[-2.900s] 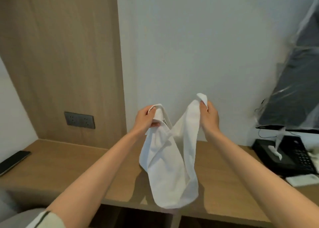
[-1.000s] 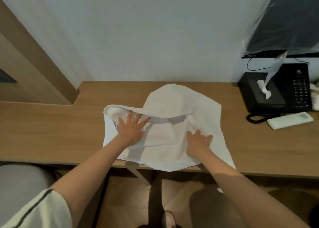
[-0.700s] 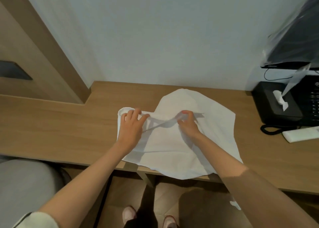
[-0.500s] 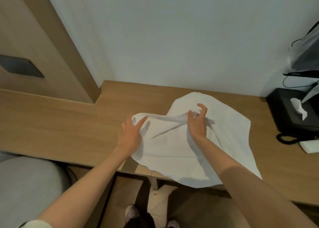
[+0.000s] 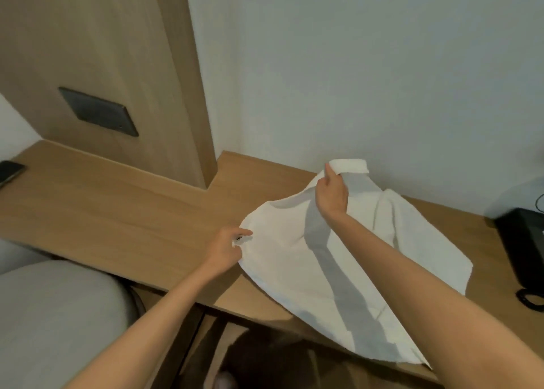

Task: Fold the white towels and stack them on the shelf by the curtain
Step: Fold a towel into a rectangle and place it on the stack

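Observation:
A white towel (image 5: 288, 271) lies spread over the wooden desk (image 5: 123, 212), its near edge hanging past the desk's front. My left hand (image 5: 228, 249) pinches the towel's left corner just above the desk. My right hand (image 5: 331, 194) grips the far corner and holds it lifted near the wall, so a strip of cloth folds over above my fingers. My right forearm casts a grey shadow across the towel. No shelf or curtain is in view.
A wood panel with a dark socket plate (image 5: 98, 112) stands at the left. A phone (image 5: 10, 172) lies at the desk's far left edge. A black desk telephone (image 5: 522, 250) sits at the right. A grey cushion (image 5: 56, 321) is at the lower left.
The towel went from hanging in the air to lying on the desk. Both hands then left its middle: the left took the left corner, the right lifted the far corner.

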